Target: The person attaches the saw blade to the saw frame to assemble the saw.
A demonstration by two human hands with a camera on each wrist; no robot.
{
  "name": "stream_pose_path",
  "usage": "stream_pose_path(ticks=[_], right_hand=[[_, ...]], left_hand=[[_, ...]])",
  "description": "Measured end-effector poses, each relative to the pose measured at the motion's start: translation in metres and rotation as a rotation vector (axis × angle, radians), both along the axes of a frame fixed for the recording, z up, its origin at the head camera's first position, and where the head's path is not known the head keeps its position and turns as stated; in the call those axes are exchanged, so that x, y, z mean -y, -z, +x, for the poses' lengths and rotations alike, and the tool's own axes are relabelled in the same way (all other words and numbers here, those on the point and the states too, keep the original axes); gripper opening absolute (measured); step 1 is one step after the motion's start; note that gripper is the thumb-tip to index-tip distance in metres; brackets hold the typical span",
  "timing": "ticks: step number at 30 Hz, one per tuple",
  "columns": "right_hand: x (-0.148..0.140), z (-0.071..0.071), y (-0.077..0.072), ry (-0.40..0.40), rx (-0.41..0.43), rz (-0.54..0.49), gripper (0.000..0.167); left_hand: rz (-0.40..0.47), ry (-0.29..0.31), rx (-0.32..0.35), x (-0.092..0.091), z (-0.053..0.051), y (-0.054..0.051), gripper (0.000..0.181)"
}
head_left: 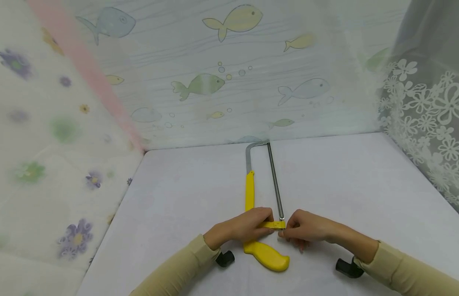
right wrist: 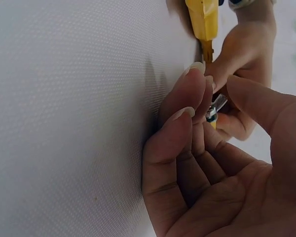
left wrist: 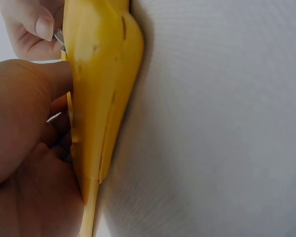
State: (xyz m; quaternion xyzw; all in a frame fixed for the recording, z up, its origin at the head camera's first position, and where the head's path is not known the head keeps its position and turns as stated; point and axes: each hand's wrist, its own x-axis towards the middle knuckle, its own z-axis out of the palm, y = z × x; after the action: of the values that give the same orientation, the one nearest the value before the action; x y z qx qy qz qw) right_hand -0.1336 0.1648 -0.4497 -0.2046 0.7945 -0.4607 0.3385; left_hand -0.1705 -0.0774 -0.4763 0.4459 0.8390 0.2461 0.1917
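Observation:
A hacksaw with a yellow handle and a grey metal front bow lies on the white table, handle toward me. Its blade runs along the right side. My left hand grips the yellow frame just above the handle, fingers reaching along the yellow cross arm. At the near end of the blade, my right hand pinches a small metal wing nut between thumb and fingers. The wing nut is partly hidden by the fingers in the head view.
The table is covered with a white cloth. A fish-patterned curtain hangs behind it, with a flowered sheet at left and lace at right. Black wrist devices sit under both sleeves.

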Motion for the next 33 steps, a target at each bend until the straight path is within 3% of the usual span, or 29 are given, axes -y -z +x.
stream_pose_path(ticks=[9, 23, 33], right_hand=[[0.002, 0.000, -0.002, 0.017, 0.010, 0.021, 0.038], [-0.010, -0.001, -0.002, 0.014, -0.037, 0.005, 0.018], [-0.009, 0.001, -0.004, -0.003, -0.039, -0.013, 0.016]], left_hand=[[0.000, -0.002, 0.007, 0.000, 0.000, -0.001, 0.010], [-0.006, -0.005, 0.001, 0.000, 0.001, -0.001, 0.011], [-0.006, -0.004, 0.002, 0.000, 0.001, -0.002, 0.011]])
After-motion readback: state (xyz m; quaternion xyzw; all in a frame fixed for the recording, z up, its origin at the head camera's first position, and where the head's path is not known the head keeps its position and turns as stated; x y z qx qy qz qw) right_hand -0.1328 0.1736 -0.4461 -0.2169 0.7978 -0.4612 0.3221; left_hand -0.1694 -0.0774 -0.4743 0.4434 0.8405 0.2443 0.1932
